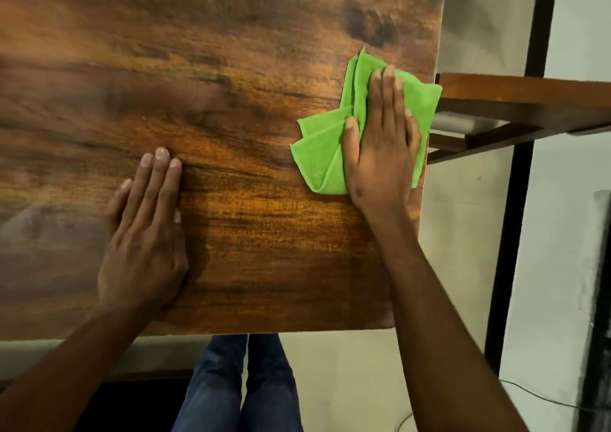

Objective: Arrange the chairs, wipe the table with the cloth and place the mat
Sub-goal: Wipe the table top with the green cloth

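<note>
My right hand (380, 147) lies flat, fingers straight, pressing the cloth (317, 157) at the worktop's (231, 100) three-o'clock edge. My left hand (145, 233) rests open on bare wood at seven o'clock. The cloth looks soft, light and rumpled; I'd press its middle so the folds don't bunch. A chair (515, 107) stands beyond the edge.

My view: two bare forearms, no sleeves visible, no watch, rings or bands that I can see. Left hand (145, 233) and right hand (380, 143) bare, nails short, pale. Below near edge of table (264, 266): blue denim jeans (238, 388), faded streaks down thighs, two legs side by side.
</note>
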### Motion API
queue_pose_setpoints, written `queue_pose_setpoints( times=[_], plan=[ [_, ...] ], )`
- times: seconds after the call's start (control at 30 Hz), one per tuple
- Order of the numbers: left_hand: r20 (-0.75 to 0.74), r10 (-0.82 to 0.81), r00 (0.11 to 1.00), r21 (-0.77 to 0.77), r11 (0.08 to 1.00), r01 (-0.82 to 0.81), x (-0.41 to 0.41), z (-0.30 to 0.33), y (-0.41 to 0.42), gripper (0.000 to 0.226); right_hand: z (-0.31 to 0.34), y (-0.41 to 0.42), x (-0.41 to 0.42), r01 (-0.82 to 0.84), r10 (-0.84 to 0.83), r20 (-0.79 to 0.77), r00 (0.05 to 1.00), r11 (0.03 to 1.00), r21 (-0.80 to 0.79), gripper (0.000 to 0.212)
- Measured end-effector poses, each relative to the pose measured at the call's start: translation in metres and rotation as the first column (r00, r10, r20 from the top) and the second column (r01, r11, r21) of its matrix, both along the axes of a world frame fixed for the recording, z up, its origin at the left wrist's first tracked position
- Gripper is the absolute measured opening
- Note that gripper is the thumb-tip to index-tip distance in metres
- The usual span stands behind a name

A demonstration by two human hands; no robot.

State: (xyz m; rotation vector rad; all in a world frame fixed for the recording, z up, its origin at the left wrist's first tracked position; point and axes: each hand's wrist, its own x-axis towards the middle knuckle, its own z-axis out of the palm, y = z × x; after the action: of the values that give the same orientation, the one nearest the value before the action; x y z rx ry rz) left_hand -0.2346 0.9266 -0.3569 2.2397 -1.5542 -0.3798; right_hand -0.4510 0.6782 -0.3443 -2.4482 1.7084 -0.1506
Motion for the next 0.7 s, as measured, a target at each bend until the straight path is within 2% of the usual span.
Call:
queue_pose_setpoints(
  times=[0.1,0.3,0.47,0.7],
  plan=[
    [-0.021,0.004,1.0,0.021,1.0,-0.004,-0.002,0.001,-0.001,0.061,0.002,0.053,-0.026,-0.009,0.009,-0.007,1.0,1.0,0.016,0.066],
    [0.01,0.003,1.0,0.062,0.998,-0.003,0.0,0.0,0.0,0.064,-0.002,0.164,-0.067,0.048,-0.042,-0.13,0.991,0.998,0.042,0.07],
    [0.064,-0.017,0.998,0.07,0.997,0.013,0.001,-0.003,-0.001,0.068,-0.006,0.167,-0.027,0.138,-0.137,-0.155,0.978,0.99,-0.004,0.072],
    [0.14,-0.033,0.99,0.06,0.998,0.025,0.002,-0.005,0.001,0.072,-0.003,0.112,0.052,-0.05,0.047,-0.095,0.994,0.998,-0.027,0.071]
  ],
)
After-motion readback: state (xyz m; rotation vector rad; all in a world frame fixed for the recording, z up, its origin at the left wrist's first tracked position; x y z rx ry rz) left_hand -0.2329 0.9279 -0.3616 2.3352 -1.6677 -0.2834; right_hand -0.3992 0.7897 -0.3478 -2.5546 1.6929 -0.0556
